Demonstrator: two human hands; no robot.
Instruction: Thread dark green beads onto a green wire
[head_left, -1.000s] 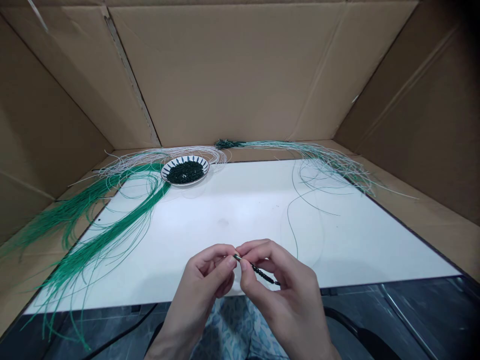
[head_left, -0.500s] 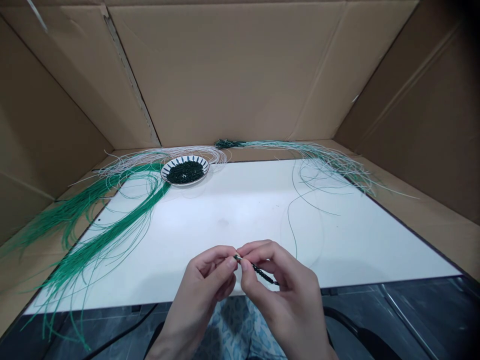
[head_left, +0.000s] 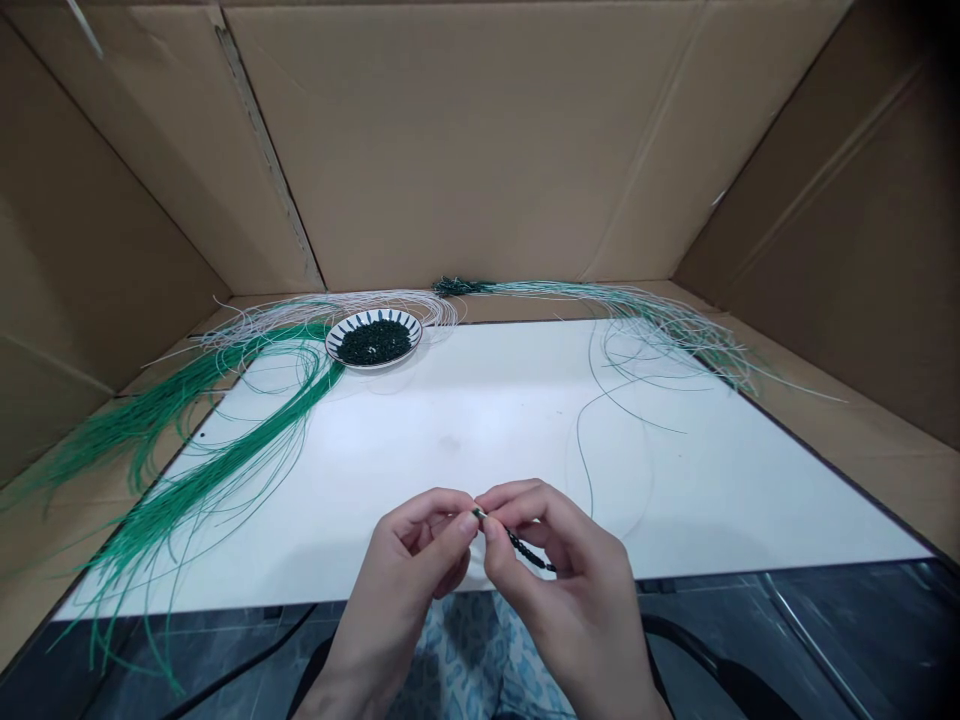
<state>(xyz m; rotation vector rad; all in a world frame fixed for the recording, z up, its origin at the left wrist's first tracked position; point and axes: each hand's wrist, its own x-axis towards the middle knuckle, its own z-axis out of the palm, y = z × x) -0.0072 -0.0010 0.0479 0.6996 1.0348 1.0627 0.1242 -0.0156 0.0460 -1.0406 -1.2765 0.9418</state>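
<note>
Near the front edge of the white board, my left hand (head_left: 424,550) and my right hand (head_left: 562,575) meet fingertip to fingertip. Both are closed in a pinch. Between them is a short string of dark beads (head_left: 529,553), which curves down under the fingers of my right hand. My left thumb and forefinger grip its tip, where a dark bead and a pale bit of cord show. My right thumb and forefinger hold it just beside that. The thread's ends are hidden by the fingers.
A striped dish (head_left: 409,356) of small dark beads stands at the back left. Beside it lie bundles of green cord (head_left: 232,460) and white cord (head_left: 390,299). Tied beaded strands (head_left: 585,291) run along the back right. Cardboard walls (head_left: 480,150) enclose the white board (head_left: 465,410).
The view has shifted very slightly. Both hands keep their pinch on the bead string, and the fingertips have drawn a little closer together.
</note>
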